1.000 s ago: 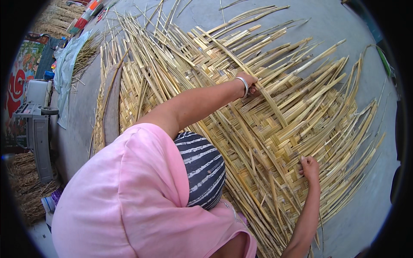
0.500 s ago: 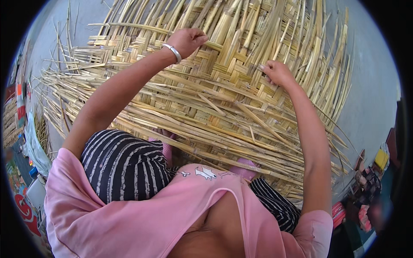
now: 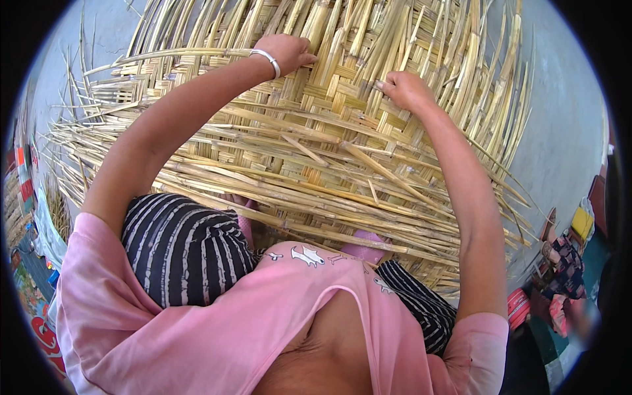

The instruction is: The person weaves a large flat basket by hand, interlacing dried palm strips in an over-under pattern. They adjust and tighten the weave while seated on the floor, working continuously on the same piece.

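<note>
I'm seeing both hands working the woven mat — left hand curling on strips, right hand pinching a strip running away from me.

A grey concrete floor spreads around the work and serves as the landmark for the rest. At its right edge, low down, a yellow boxy thing stands, with a heap of patterned cloth just below it and a red ribbed object beside that heap, nearer the viewer. At the floor's left edge a bundle of dry straw-coloured stalks lies, and below it a colourful printed sheet in red, blue and green covers the ground. A red and white upright object stands above the stalks, too small to identify.
</note>
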Available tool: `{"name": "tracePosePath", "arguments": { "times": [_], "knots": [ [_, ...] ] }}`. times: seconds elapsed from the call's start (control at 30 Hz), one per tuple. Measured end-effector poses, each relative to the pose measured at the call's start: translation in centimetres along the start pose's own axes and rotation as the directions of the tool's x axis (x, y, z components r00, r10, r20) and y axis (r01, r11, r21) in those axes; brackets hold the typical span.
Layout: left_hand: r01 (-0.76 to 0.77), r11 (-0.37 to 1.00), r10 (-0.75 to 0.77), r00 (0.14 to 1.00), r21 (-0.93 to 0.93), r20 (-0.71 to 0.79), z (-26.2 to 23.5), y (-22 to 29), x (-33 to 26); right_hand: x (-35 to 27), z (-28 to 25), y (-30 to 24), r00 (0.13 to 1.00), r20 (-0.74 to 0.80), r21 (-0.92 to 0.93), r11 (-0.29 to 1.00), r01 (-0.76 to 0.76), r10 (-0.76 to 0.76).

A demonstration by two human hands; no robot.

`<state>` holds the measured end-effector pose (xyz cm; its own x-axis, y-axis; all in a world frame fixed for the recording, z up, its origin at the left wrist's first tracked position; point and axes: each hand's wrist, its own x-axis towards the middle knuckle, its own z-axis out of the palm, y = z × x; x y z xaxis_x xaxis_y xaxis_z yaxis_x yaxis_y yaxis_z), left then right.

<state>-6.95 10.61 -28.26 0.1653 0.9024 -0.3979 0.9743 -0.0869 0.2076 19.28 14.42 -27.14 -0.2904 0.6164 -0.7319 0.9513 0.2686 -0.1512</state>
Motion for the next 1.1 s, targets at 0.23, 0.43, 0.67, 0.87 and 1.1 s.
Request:
{"name": "tracePosePath", "arguments": {
  "times": [0.23, 0.43, 0.67, 0.87, 1.1],
  "knots": [
    [-0.151, 0.988, 0.152, 0.971, 0.021, -0.184, 2.6, -1.1, -1.9, -1.2, 1.5, 1.1, 0.975, -0.178, 0.000, 0.991, 0.131, -0.129],
    [-0.276, 0.943, 0.318, 0.909, 0.183, -0.268, 3.3, -1.7, -0.7, -0.9, 2.2, 1.1, 0.971, -0.200, -0.106, 0.988, 0.108, -0.128],
    [-0.321, 0.862, 0.412, 0.895, 0.392, -0.173, 2.0, 2.0, -2.3, -1.6, -0.1, -0.4, 0.982, -0.172, -0.168, 0.984, 0.053, -0.082],
    [-0.781, 0.528, 0.760, 0.610, 0.334, 0.226, 4.5, 7.6, -6.6, 1.0, -0.1, 1.5, 0.900, -0.428, 0.386, 0.917, 0.104, 0.079],
    [-0.845, 0.532, 0.802, 0.520, 0.043, 0.294, 7.7, 10.2, -11.2, 3.4, 0.4, 2.5, 0.971, -0.219, 0.883, 0.442, 0.155, 0.097]
  ]
}}
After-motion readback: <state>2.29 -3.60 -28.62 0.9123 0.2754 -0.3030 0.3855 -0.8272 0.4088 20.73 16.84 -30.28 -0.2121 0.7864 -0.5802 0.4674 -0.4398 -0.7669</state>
